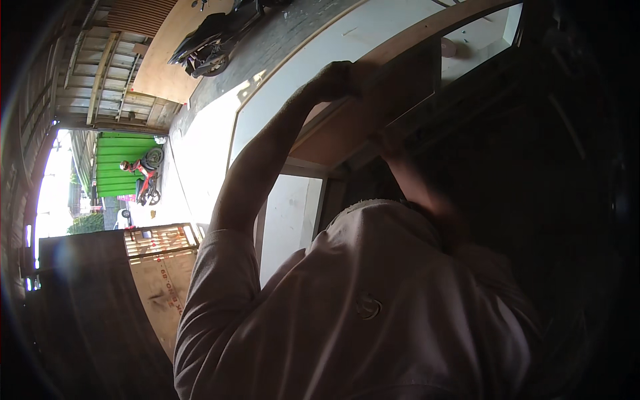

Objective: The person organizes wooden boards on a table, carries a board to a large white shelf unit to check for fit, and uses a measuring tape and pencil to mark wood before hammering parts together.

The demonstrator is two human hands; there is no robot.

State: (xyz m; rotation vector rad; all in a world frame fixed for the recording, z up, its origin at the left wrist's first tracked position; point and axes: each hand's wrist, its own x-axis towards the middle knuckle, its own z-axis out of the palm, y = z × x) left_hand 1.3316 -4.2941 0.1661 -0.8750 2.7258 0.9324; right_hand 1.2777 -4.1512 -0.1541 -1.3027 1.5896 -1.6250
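A large wooden frame (413, 39) with pale panels stands slanting in front of me. My left hand (333, 81) reaches up to its wooden edge, fingers bent over the rim and closed on it. Lower down, my right hand (387, 141) is by the underside of a brown board (327, 141) inside the frame; deep shadow and blur hide its fingers. A white panel (290, 217) fills the lower part, beside my left upper arm. Through an opening at the upper right shows a pinkish rounded thing (451, 48) that I cannot make out.
At the upper left a black motorbike (215, 48) stands near a plywood sheet (160, 50). A red motorbike (148, 176) is by a green metal wall (115, 160). Plywood with printed marks (159, 283) lies lower left. Darkness covers the right side.
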